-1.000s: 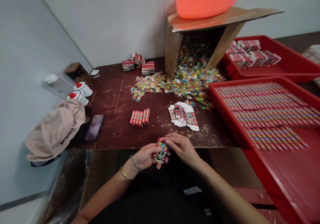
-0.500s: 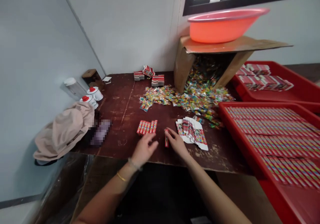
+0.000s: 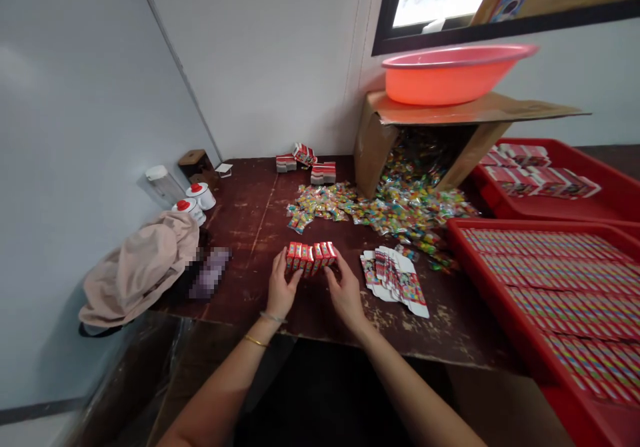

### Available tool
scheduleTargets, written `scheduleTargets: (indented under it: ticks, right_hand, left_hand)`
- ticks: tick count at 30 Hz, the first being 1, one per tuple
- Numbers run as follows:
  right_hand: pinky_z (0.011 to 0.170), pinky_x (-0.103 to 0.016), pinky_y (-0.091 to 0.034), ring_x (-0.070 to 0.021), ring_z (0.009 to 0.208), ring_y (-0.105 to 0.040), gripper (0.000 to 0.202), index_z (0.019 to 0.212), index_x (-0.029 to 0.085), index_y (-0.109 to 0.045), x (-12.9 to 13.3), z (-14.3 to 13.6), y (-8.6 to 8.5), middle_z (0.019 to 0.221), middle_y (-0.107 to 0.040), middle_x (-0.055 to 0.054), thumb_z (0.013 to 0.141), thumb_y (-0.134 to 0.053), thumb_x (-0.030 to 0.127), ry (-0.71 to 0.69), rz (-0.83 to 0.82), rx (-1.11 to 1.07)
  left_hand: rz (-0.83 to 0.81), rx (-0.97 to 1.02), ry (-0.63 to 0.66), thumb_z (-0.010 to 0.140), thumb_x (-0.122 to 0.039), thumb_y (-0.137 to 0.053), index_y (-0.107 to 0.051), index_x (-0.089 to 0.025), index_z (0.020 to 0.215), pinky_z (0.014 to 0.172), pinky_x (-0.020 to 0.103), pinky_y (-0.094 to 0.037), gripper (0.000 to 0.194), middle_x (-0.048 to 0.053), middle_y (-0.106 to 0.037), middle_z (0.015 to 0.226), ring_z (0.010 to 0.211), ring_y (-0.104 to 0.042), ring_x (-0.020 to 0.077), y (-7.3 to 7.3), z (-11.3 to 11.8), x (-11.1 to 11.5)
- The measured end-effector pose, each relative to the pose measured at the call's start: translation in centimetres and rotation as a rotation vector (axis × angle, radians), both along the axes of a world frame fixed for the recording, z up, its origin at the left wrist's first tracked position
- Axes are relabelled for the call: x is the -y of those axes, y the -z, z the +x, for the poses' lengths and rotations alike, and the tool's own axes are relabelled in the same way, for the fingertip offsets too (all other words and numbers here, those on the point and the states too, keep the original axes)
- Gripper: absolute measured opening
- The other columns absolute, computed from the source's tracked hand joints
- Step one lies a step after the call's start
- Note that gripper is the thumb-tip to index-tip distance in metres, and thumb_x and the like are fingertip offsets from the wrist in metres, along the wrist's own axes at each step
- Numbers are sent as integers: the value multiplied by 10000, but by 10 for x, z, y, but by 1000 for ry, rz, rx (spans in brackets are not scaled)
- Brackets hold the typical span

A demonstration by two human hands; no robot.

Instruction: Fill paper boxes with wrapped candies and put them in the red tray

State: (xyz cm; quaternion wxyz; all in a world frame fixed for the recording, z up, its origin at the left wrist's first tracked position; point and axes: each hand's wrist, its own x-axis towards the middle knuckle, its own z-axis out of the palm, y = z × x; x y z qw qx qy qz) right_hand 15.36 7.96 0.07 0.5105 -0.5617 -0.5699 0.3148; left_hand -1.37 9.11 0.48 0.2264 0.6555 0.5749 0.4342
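Head view: red boxes (image 3: 311,258) sit between left (image 3: 286,282) and right hands (image 3: 339,283), both clamped on them.

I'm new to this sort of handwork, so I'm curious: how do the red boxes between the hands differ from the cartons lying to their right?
The red boxes are formed, while the cartons look flattened, with white flaps showing. The red boxes make a neat row, whereas the cartons overlap in a loose fan. Both have red, colorful printing.
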Motion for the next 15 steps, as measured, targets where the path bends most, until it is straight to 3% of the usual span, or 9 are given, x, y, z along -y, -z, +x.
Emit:
scheduleTargets:
  ticks: [3, 6, 11, 13, 15]
  right_hand:
    - [1131, -430, -246, -214, 1357, -342, 562, 1413, 153, -353, 25, -9, 24, 1461, -389, -125, 897, -445, 357, 34, 32, -3]
    - [1125, -476, -245, -233, 1353, -339, 560, 1411, 145, -340, 40, -16, 35, 1448, -390, -148, 905, -427, 370, 51, -15, 24]
    - [1076, -471, -318, -254, 1297, -386, 541, 1433, 191, -307, 46, -5, 5, 1386, -427, -149, 926, -396, 360, 66, 21, 210]
    - [1010, -448, -383, -270, 1205, -481, 489, 1400, 191, -378, 47, 1, -4, 1289, -505, -162, 932, -376, 334, 32, -108, 336]
    - [923, -418, -440, -278, 1067, -579, 429, 1318, 169, -489, 49, 3, -9, 1160, -588, -175, 928, -377, 309, 2, -248, 421]
  left_hand:
    - [-22, 76, -50, 877, -328, -497, -378, -179, 1354, 1102, 421, -285, 514, 146, -397, 1373, 1316, -366, 252, 24, 17, 26]
    - [-72, 79, -62, 896, -326, -461, -468, -155, 1260, 1068, 415, -325, 402, 143, -461, 1248, 1221, -450, 243, 28, 24, 39]
    - [-105, -33, -12, 882, -366, -475, -532, -187, 1191, 923, 357, -433, 362, 92, -542, 1025, 995, -566, 216, -4, 12, 43]
    - [-216, -87, 57, 860, -391, -495, -578, -181, 1118, 867, 345, -458, 343, 89, -583, 959, 919, -598, 218, -9, 7, 46]
    - [-348, -110, 93, 833, -412, -514, -607, -167, 1057, 852, 352, -467, 345, 109, -630, 949, 902, -624, 238, -4, 3, 51]
